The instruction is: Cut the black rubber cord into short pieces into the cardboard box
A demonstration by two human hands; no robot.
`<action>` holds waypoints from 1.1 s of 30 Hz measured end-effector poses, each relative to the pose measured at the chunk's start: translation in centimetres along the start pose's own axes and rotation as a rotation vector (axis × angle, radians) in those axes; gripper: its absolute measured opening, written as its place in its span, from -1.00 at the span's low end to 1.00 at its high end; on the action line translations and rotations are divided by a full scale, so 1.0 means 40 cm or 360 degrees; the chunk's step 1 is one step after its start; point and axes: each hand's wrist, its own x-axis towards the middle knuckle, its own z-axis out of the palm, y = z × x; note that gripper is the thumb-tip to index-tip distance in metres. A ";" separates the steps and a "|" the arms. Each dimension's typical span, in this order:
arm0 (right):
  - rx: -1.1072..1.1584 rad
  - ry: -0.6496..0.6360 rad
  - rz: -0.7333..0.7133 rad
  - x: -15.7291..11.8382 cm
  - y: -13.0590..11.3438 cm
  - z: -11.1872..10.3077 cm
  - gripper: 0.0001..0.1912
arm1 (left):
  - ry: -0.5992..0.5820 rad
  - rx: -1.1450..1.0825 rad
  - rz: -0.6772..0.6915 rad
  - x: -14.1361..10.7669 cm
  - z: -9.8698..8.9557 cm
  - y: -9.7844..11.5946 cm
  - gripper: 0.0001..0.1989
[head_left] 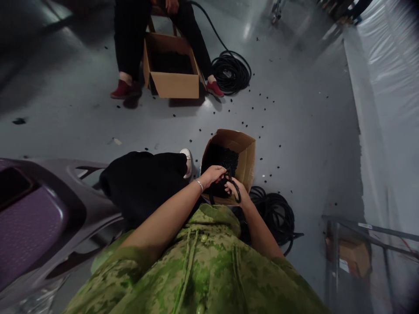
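Note:
Both my hands are close together over an open cardboard box [248, 159] holding many small black pieces [225, 158]. My left hand [212, 175], with a bracelet at the wrist, is closed, its fingertips pinching a dark part of a thin black hose [238, 196]. Just to the right, my right hand [236, 188] has its fingers curled at the same hose, which bends in a loop over that hand. Small details between the fingertips are too dark to make out. A black hose coil [278, 213] lies on the floor beside the box, partly behind my right arm.
Across from me a seated person [129, 39] has another cardboard box [175, 85] of black pieces between their legs, with a hose coil [231, 72] beside it. Black bits dot the grey floor [304, 144]. A purple-grey chair [36, 231] stands left, a metal frame [335, 257] right.

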 end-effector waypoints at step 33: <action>-0.0445 0.0265 -0.0193 -0.015 0.079 0.038 -0.35 | 0.0038 0.0193 -0.0099 0.032 0.002 -0.041 -0.74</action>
